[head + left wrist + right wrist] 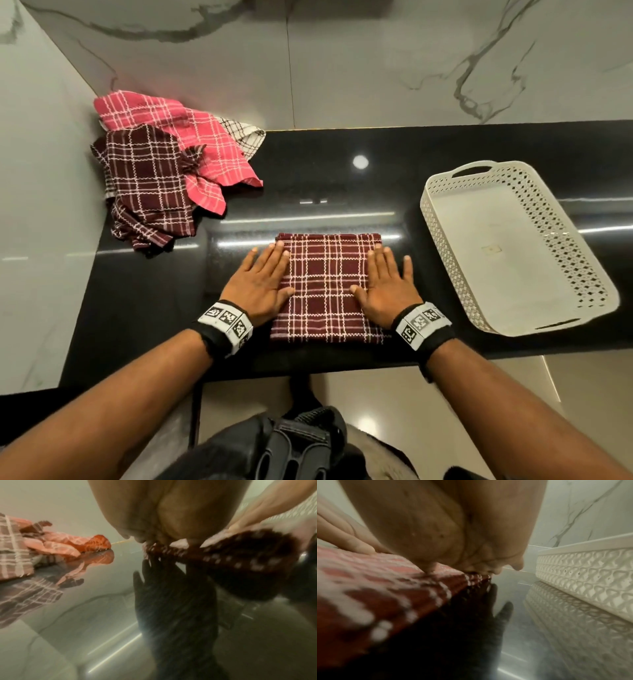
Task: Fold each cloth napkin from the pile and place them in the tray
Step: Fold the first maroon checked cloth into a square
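Note:
A folded maroon plaid napkin (327,291) lies flat on the black counter in front of me. My left hand (262,284) presses its left edge with straight, spread fingers. My right hand (388,286) lies flat on its right edge the same way. The wrist views show each palm low over the maroon napkin (236,555) (385,588). A pile of unfolded napkins (164,164), pink, maroon and white plaid, sits at the back left; the pile (34,545) also shows in the left wrist view. The white perforated tray (582,246) stands empty at the right, its wall (583,574) close to my right hand.
The glossy black counter (325,192) ends at a marble wall (342,61) behind and another marble wall on the left. Its front edge runs just below the napkin. Bare counter lies between the napkin and the tray.

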### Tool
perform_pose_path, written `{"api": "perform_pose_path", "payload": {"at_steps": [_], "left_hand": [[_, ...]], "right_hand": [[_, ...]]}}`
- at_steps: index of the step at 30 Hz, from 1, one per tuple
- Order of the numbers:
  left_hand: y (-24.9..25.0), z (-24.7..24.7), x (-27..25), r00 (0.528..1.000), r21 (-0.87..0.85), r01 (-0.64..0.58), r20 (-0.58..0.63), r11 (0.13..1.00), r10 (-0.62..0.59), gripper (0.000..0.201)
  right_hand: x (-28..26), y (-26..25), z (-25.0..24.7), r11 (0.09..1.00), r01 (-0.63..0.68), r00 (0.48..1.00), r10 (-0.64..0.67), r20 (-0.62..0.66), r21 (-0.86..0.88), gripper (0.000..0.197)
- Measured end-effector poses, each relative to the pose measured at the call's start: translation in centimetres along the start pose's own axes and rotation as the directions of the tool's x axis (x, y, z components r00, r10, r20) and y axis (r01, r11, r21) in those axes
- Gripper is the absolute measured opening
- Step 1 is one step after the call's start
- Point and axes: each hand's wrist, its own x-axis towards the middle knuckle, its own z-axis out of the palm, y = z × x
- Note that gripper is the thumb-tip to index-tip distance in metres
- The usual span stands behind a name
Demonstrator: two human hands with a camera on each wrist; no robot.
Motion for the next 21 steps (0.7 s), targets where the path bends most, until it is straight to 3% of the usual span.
{"api": "perform_pose_path", "payload": {"at_steps": [2,3,5,7,10,13,14,17,21], "left_hand": [[1.9,-0.8,0.0,0.999,-0.009,-0.006,-0.043,1.0,0.006,0.075],[3.3,-1.0,0.1,0.996,-0.022,-0.048,-0.075,0.999,0.046,0.073],[5.6,-0.8,0.0,0.987,-0.042,-0.155,-0.053,0.987,0.153,0.072],[5.8,0.4,-0.8,0.989,-0.033,-0.146,-0.011,0.989,0.146,0.074],[4.6,2.1,-4.1,0.999,-0.061,-0.029,-0.045,0.998,0.026,0.075],[4.5,1.4,-6.2,1.0,-0.084,0.004,0.012,0.996,-0.003,0.074],[5.2,0.8,-6.1,1.0,-0.106,-0.02,-0.026,0.994,0.017,0.076],[7.7,0.3,-5.6,0.979,-0.156,-0.105,-0.187,0.982,0.075,0.074],[8.0,3.3,-7.5,0.996,-0.124,-0.038,-0.08,0.992,0.028,0.094]], "right_hand": [[-1.0,-1.4,0.2,1.0,-0.007,0.997,0.007,-0.081,-0.001,0.079],[-1.4,-2.6,0.4,0.998,0.061,0.992,-0.06,-0.112,0.007,0.076],[-2.1,-4.3,1.1,0.973,0.231,0.971,-0.229,-0.063,0.03,0.071],[-2.6,-4.0,2.0,0.958,0.282,0.959,-0.283,0.012,0.044,0.069],[-4.1,-0.3,2.8,0.972,0.231,0.973,-0.232,0.004,0.035,0.068],[-5.3,1.2,2.3,0.994,0.11,0.994,-0.11,-0.008,-0.013,0.081],[-5.6,0.6,2.0,0.996,0.087,0.995,-0.088,-0.05,-0.01,0.084],[-6.4,-2.3,2.5,0.977,0.181,0.971,-0.158,-0.18,0.117,0.083],[-8.1,-1.4,6.2,0.966,0.239,0.966,-0.228,-0.118,0.093,0.097]]}}
